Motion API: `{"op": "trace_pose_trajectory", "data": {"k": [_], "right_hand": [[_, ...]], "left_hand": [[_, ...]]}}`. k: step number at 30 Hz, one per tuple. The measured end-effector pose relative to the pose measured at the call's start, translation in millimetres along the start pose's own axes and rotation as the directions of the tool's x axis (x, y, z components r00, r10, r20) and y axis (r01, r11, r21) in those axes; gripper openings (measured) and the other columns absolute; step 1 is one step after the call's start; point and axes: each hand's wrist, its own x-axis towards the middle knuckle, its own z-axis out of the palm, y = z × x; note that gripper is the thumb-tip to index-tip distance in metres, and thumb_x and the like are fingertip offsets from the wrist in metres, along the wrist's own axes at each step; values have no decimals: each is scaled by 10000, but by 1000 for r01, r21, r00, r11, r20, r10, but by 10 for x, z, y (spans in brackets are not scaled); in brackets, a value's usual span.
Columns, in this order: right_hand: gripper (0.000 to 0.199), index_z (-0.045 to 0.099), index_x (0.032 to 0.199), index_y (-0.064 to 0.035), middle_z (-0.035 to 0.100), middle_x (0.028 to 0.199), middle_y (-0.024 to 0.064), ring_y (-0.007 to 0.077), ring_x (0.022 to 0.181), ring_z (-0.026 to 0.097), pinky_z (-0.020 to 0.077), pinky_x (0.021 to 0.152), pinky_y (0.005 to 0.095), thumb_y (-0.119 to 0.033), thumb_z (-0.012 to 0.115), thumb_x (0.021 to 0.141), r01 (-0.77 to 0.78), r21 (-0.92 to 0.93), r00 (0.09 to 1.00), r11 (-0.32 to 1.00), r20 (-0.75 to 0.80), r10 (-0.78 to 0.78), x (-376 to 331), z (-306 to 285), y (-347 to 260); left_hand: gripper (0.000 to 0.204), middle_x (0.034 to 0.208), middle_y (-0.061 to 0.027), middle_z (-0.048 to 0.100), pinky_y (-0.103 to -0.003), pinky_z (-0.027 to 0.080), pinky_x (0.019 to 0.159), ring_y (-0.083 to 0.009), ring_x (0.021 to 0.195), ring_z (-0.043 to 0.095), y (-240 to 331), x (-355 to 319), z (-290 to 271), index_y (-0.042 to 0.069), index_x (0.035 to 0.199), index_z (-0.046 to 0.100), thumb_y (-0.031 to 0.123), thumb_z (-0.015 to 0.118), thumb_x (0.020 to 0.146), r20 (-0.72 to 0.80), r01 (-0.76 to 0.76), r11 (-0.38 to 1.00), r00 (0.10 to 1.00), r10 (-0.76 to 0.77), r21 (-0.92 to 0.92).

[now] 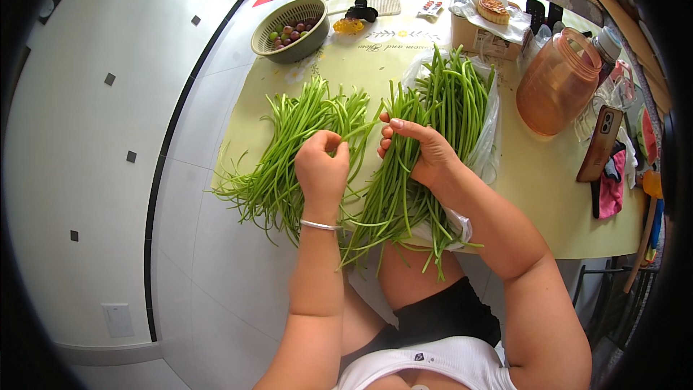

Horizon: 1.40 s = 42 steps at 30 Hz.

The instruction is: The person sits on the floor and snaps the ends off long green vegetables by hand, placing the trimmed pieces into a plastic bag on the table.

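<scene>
My left hand [321, 167], with a silver bangle at the wrist, pinches a thin green vegetable stalk between thumb and fingertips. It is over a loose heap of similar long stalks [289, 144] on the left of the table. My right hand [424, 148] has its fingers curled around a bunch of green stalks [393, 173], whose lower ends hang past the table's near edge. The pinched stalk seems to reach across between both hands. Behind and beside my right hand, another thick pile of stalks [462, 97] lies on a clear plastic bag [487, 155].
A green colander [321, 11] of grapes stands at the back left, near a black hair claw [361, 11]. At the back right, a pastry [493, 10] sits on a box [482, 42]. A pinkish jug [552, 90] and a phone [600, 143] are on the right.
</scene>
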Motion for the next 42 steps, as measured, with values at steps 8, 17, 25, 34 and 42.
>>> {"op": "trace_pose_trajectory", "data": {"k": [8, 17, 25, 34, 42], "right_hand": [[358, 614, 1106, 32, 673, 958, 108, 211, 820, 664, 553, 782, 363, -111, 726, 799, -18, -128, 999, 992, -29, 14, -18, 22, 3], [346, 631, 1095, 65, 677, 990, 169, 247, 859, 670, 552, 820, 383, -110, 703, 805, -65, -102, 997, 993, -43, 61, -24, 58, 22], [289, 672, 1022, -5, 673, 972, 115, 206, 896, 630, 516, 832, 382, -142, 738, 777, -10, -216, 999, 976, -50, 0, -52, 69, 0], [279, 684, 967, -14, 668, 951, 97, 188, 915, 612, 488, 830, 368, -165, 771, 749, 11, -301, 996, 954, -84, -38, -15, 39, 21], [247, 623, 961, -8, 665, 820, 117, 216, 742, 657, 544, 706, 363, -85, 740, 758, -16, -203, 999, 979, -53, 5, -48, 99, 11]], "left_hand": [[106, 664, -15, 627, -220, 447, 565, -66, 593, 551, 260, -46, -219, -7, 817, 663, 21, 745, 757, -12, 48, 986, 999, -51, -158], [55, 687, -12, 646, -200, 450, 573, -48, 611, 560, 339, -176, -133, -34, 836, 699, -17, 724, 790, 306, 213, 863, 949, -71, -458], [96, 720, -98, 639, -286, 472, 562, -169, 593, 600, 420, -194, -109, 0, 856, 706, 32, 741, 773, 188, 73, 941, 982, -10, -331], [82, 732, -98, 673, -290, 469, 564, -174, 610, 612, 499, -218, -133, 9, 838, 712, 32, 747, 768, 74, -290, 941, 949, 306, -176], [128, 756, -97, 627, -340, 481, 608, -234, 653, 603, 123, -57, -105, 23, 793, 688, 111, 765, 740, 36, -113, 985, 993, 109, 132]]}}
